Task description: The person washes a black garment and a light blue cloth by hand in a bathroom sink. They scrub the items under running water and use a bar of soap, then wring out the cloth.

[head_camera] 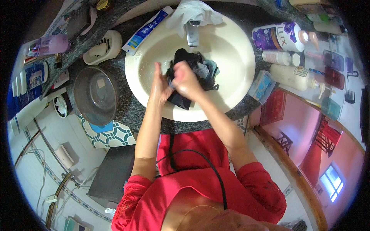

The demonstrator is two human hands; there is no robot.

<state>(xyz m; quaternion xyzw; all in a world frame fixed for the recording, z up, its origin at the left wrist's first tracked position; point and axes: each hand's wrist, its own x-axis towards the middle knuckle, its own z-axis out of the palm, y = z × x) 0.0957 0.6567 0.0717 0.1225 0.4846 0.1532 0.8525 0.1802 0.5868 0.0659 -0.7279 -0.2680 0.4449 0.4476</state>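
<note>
A bundle of wet black cloth [185,55] lies in the cream washbasin [237,86], below the chrome faucet [192,36]. My right hand [186,82] is curled into a blurred fist around part of this cloth. My left hand [160,86] faces it from the left, fingers pointing up and the cloth pinched at its palm and thumb. From beneath both hands a black flap hangs toward the basin's front rim. A pale grey-blue fabric [202,70] shows among the black folds on the right. Between the palms, the cloth is mostly hidden.
A toothpaste tube [147,30] leans on the left rim, near a soap dish [104,47] and a clear brown bowl [96,95]. White tissue [199,13] covers the faucet top. At right stand a Lux pump bottle [277,37], a white pump bottle [292,76] and a plastic box [262,86].
</note>
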